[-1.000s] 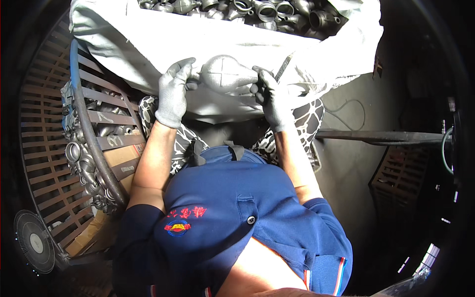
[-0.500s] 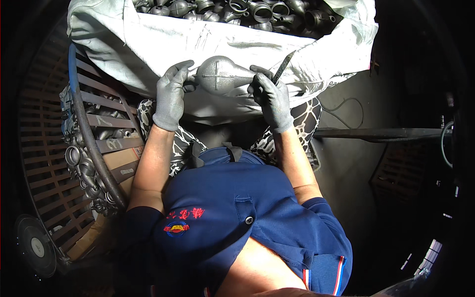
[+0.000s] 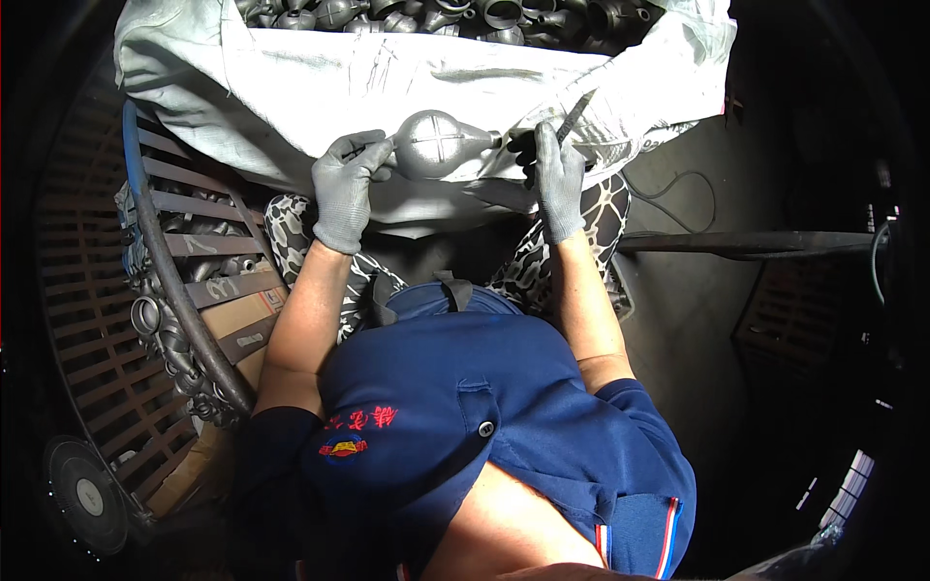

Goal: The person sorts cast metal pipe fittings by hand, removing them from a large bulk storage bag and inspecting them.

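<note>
A grey metal casting (image 3: 433,147), round-bellied with a raised cross rib and a neck tapering to the right, is held up before the white sack. My left hand (image 3: 343,189), in a grey knitted glove, pinches its left end between thumb and fingers. Just right of the neck's tip, and apart from it, is my gloved right hand (image 3: 558,184). It is closed round a narrow dark file (image 3: 578,113) whose blade points up and to the right. The fingers on that hand's inner side lie in shadow.
In front of me the large white woven sack (image 3: 320,92) is full of similar grey castings (image 3: 504,15). To my left stands a metal-slatted crate (image 3: 160,232) with more castings and cardboard. A round fan-like disc (image 3: 87,496) is at lower left. A dark bar (image 3: 746,244) and a cable (image 3: 693,179) lie right.
My right hand has drawn away from the casting's neck to the right, with the file still in it. My left hand keeps its hold, and the casting has shifted slightly right.
</note>
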